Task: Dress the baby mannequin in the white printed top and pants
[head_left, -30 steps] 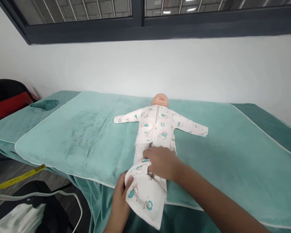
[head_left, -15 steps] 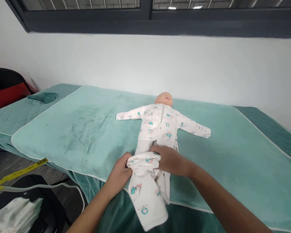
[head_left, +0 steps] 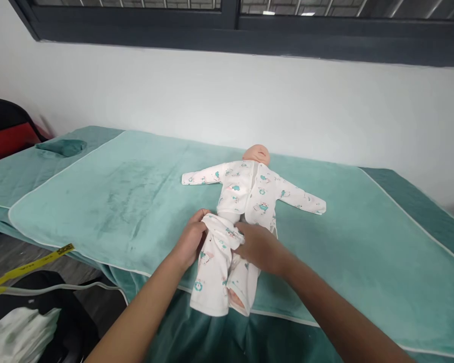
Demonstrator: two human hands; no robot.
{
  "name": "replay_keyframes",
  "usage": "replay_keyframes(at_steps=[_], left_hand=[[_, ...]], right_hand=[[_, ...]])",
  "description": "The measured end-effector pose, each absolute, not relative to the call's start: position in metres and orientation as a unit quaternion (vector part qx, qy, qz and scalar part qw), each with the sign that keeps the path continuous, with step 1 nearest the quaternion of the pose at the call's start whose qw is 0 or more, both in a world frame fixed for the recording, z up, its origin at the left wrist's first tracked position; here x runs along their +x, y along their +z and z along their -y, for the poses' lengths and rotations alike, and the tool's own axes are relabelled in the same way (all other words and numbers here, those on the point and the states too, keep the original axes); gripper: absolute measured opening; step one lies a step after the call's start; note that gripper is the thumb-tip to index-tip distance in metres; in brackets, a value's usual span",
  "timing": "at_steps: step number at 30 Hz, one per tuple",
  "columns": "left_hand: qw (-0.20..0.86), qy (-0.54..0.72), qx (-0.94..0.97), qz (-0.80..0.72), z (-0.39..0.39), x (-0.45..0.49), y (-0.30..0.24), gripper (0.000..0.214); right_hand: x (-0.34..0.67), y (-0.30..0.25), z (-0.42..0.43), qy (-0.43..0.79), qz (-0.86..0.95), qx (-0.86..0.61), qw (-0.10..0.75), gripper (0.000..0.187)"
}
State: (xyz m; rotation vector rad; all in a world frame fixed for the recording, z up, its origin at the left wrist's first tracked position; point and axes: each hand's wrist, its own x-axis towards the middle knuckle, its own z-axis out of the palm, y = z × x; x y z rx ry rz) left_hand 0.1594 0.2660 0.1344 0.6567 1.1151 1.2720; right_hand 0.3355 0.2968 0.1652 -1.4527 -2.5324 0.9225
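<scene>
A baby doll (head_left: 256, 153) lies on its back, head toward the wall, arms spread. It wears a white printed jacket (head_left: 236, 186) with an opening down the front. White baby pants (head_left: 214, 267) with a matching print cover its legs, and a bit of foot shows at one hem. My left hand (head_left: 192, 237) grips the waistband at the left, fingers closed on the cloth. At the right of the bunched waistband, my right hand (head_left: 259, 247) is closed on the fabric; its fingertips are partly hidden. Some white cloth shows at the doll's waist between jacket and pants.
The doll lies on a light green mat (head_left: 98, 201) over a bed beside a white wall (head_left: 155, 96). A black chair (head_left: 75, 312) at lower left bears folded cloth (head_left: 20, 333). A yellow strap (head_left: 30, 266) hangs by the bed edge. A red and black item (head_left: 7, 141) stands far left.
Both hands have moved up the doll's legs, drawing the waistband closer to the jacket. The pant legs have shifted up from the bed edge, and a foot now shows at one hem.
</scene>
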Motion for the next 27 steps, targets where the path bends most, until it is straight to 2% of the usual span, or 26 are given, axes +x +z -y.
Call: replay_keyframes(at_steps=[2, 5, 8, 13, 18, 20, 24, 27], left_hand=[[0.653, 0.543, 0.283, -0.446, -0.263, 0.156, 0.135, 0.016], [0.68, 0.5, 0.331, -0.422, -0.259, 0.148, 0.134, 0.017], [0.636, 0.481, 0.395, -0.456, -0.264, 0.142, 0.131, 0.02], [0.495, 0.553, 0.412, -0.528, -0.298, 0.153, 0.127, 0.012], [0.472, 0.598, 0.399, -0.51, -0.317, 0.169, 0.124, 0.016], [0.508, 0.595, 0.385, -0.489, -0.312, 0.168, 0.122, 0.019], [0.626, 0.544, 0.371, -0.417, -0.293, 0.15, 0.116, 0.031], [0.635, 0.492, 0.422, -0.42, -0.286, 0.138, 0.113, 0.034]], right_hand=[[0.336, 0.167, -0.299, 0.318, 0.819, -0.474, 0.06, 0.003], [0.337, 0.17, -0.301, 0.353, 0.793, -0.482, 0.122, 0.01], [0.338, 0.172, -0.301, 0.372, 0.75, -0.522, 0.159, 0.01], [0.334, 0.173, -0.302, 0.371, 0.722, -0.569, 0.129, 0.002], [0.337, 0.177, -0.304, 0.389, 0.742, -0.539, 0.088, 0.005], [0.337, 0.181, -0.304, 0.344, 0.768, -0.536, 0.071, 0.007], [0.331, 0.188, -0.308, 0.135, 0.832, -0.534, 0.058, 0.012], [0.327, 0.186, -0.311, 0.044, 0.827, -0.558, 0.054, 0.012]])
